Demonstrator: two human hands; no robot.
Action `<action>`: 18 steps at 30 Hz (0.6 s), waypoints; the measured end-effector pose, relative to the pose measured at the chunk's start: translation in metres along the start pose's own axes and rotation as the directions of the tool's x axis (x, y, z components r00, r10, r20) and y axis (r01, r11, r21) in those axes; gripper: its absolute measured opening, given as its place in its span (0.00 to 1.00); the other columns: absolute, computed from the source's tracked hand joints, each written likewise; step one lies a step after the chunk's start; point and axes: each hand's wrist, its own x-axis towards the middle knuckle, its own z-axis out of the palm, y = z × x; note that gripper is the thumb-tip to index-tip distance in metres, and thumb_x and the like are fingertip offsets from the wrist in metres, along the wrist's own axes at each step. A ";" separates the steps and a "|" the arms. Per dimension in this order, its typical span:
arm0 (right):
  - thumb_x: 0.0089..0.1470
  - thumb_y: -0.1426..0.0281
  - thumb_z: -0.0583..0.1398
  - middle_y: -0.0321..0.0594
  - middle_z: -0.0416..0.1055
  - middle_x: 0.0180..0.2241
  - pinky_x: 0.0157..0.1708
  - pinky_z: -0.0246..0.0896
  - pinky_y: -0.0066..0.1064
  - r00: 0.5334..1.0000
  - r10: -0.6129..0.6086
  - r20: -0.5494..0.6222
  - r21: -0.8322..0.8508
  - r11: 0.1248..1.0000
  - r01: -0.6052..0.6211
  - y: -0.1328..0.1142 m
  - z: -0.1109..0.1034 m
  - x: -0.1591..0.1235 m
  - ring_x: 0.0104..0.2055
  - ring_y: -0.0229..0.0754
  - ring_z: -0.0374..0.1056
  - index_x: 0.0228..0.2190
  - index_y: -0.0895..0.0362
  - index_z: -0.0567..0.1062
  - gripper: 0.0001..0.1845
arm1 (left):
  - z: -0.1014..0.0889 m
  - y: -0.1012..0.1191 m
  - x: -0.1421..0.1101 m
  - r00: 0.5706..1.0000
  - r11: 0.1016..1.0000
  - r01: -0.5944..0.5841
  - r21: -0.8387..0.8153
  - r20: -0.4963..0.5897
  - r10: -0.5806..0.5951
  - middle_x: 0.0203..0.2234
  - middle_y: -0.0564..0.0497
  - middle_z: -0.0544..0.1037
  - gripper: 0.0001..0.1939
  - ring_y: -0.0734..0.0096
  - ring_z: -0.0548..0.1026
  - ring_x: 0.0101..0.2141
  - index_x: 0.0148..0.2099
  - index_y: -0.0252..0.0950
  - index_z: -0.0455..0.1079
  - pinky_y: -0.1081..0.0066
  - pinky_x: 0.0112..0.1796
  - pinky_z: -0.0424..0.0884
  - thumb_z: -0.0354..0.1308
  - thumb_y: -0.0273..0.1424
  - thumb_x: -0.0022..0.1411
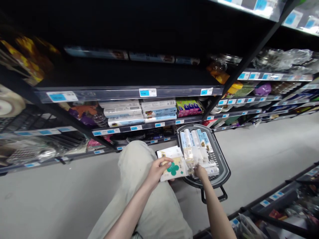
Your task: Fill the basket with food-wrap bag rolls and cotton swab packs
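My left hand [159, 171] is closed on a flat white and pale-yellow packet [177, 169] with a green clover print, thumb on top, held over my knee by the basket's left rim. My right hand [200, 172] reaches into the grey shopping basket [223, 162], its fingers curled down beside a clear plastic packet [189, 156]. The fingertips are partly hidden, so what they grip is unclear. Several white and blue rolls [196, 137] lie at the basket's far end, and white rolls [213, 171] lie near my right hand.
Ahead is a shelf with stacked white and blue rolls [124, 114] and purple-green boxes [188, 108]. Price labels line the shelf edge [112, 93]. The basket's black handle [223, 196] sticks out toward me. Another shelf [274, 199] stands at the lower right.
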 end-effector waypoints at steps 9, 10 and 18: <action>0.60 0.62 0.50 0.50 0.67 0.45 0.47 0.58 0.45 0.951 0.201 -0.236 0.354 0.929 -0.109 -0.012 -0.033 -0.042 0.46 0.47 0.65 0.47 0.62 0.66 0.19 | -0.001 -0.002 0.001 1.000 0.999 -0.015 0.031 0.006 0.015 0.24 0.52 0.74 0.18 0.63 0.75 0.22 0.35 0.34 0.70 0.62 0.21 0.74 0.65 0.41 0.46; 0.61 0.62 0.47 0.54 0.66 0.46 0.48 0.57 0.46 0.942 0.203 -0.267 0.404 0.911 -0.081 -0.016 -0.040 -0.050 0.47 0.48 0.65 0.48 0.64 0.64 0.21 | -0.001 -0.003 0.002 1.000 0.999 -0.016 0.040 0.012 0.016 0.24 0.52 0.74 0.18 0.63 0.75 0.22 0.35 0.34 0.70 0.62 0.21 0.74 0.65 0.41 0.46; 0.50 0.51 0.55 0.38 0.72 0.33 0.32 0.65 0.31 0.916 -0.321 -0.242 0.737 0.553 0.389 -0.082 -0.088 -0.138 0.33 0.42 0.69 0.41 0.54 0.66 0.24 | -0.010 -0.005 0.005 0.986 0.952 -0.164 0.258 0.063 0.152 0.34 0.49 0.76 0.13 0.60 0.74 0.38 0.35 0.35 0.75 0.69 0.38 0.70 0.67 0.36 0.47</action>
